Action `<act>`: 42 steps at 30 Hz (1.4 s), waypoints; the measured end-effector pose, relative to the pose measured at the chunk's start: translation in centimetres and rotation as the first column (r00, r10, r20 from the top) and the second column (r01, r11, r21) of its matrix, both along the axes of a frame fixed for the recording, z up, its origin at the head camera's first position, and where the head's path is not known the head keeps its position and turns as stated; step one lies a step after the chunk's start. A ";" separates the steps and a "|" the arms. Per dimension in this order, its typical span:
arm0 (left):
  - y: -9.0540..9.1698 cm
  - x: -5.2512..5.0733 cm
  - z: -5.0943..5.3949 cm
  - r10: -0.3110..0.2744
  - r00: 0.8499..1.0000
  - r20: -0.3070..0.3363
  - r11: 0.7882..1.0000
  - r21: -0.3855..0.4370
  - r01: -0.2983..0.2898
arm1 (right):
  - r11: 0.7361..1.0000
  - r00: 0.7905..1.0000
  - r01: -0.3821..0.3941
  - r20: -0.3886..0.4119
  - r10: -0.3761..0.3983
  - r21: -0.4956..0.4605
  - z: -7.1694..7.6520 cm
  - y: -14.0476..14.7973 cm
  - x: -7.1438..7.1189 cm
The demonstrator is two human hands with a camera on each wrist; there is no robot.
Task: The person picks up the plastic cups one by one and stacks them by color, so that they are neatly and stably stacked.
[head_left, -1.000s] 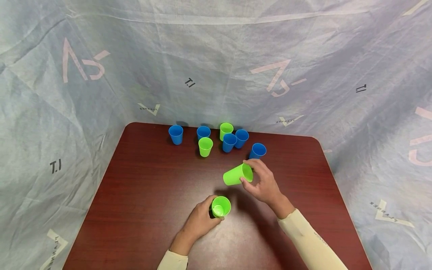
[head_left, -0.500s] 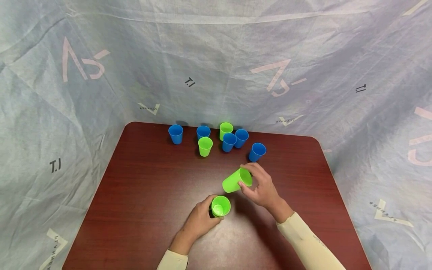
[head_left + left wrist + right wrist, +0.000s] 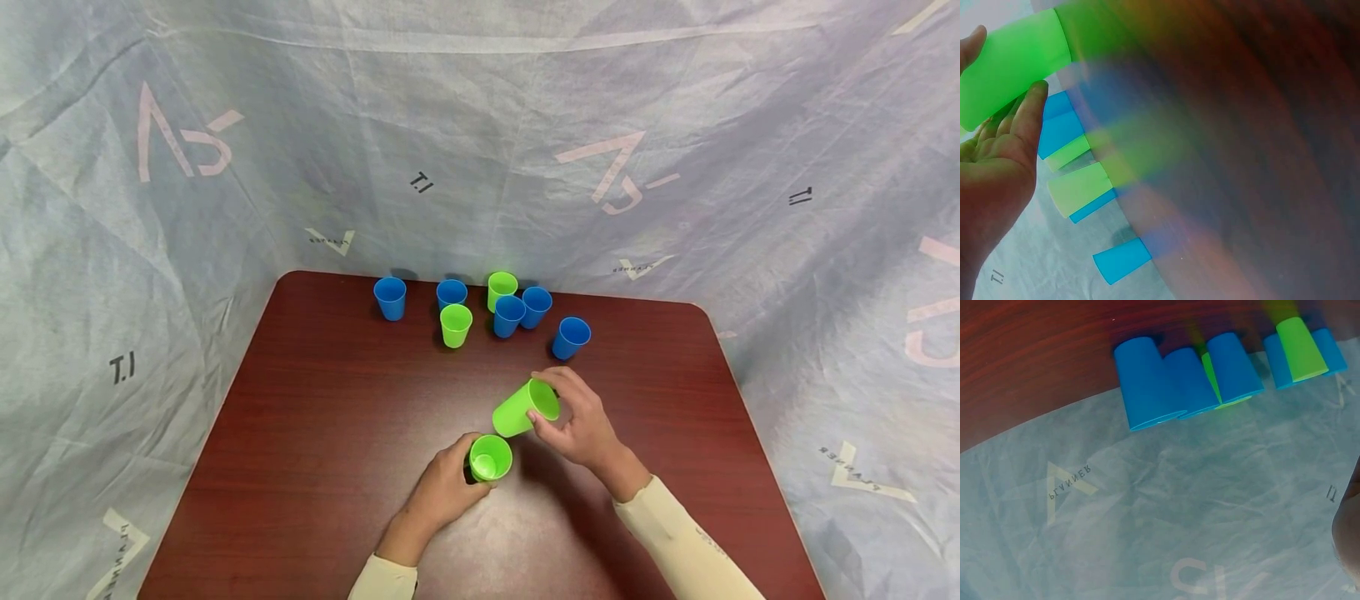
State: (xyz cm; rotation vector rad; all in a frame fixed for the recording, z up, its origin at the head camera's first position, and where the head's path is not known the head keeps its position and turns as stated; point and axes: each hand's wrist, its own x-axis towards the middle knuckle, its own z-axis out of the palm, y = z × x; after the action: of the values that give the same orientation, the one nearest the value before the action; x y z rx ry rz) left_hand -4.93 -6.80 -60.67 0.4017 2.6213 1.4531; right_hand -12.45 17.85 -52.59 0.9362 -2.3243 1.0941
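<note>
Near the table's middle, my left hand (image 3: pixel 444 487) grips a green cup (image 3: pixel 491 458) that stands upright, thumb on the near side and fingers around the far side. Just behind it, my right hand (image 3: pixel 577 419) holds a second green cup (image 3: pixel 516 412) by its rim, between thumb and fingers. That cup is tilted in the air, its base pointing down and left toward the upright cup's rim; whether the two touch I cannot tell. In the left wrist view the left hand (image 3: pixel 1004 162) is beside a large green cup (image 3: pixel 1016 65). The right wrist view shows only a sliver of hand (image 3: pixel 1347 534).
Along the table's back stand several blue cups, among them a left one (image 3: pixel 391 298) and a right one (image 3: pixel 572 337). A green cup (image 3: pixel 456 326) and another green cup (image 3: pixel 502 290) stand among them. Grey printed cloth (image 3: pixel 480 150) hangs around the dark red table (image 3: pixel 300 433).
My right hand has come slightly down and nearer, tipping its green cup more steeply, base closer to the upright cup. My left hand and its cup have stayed still.
</note>
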 end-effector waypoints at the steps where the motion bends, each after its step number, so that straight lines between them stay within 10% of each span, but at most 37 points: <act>1: 0.0 0.0 0.0 -0.002 1.000 0.002 1.000 0.003 0.002 | 1.000 1.000 -0.005 -0.009 0.005 -0.003 0.0 0.0 0.0; 42: -0.1 0.0 -0.1 -0.012 1.000 -0.005 1.000 -0.028 0.012 | 0.984 0.983 -0.178 -0.055 0.178 -0.002 -0.8 -2.6 2.1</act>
State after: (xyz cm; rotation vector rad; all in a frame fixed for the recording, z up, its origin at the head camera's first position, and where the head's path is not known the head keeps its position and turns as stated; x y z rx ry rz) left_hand -4.98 -6.94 -60.73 0.4182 2.6346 1.4123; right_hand -10.32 15.28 -53.38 1.1751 -2.2259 1.1298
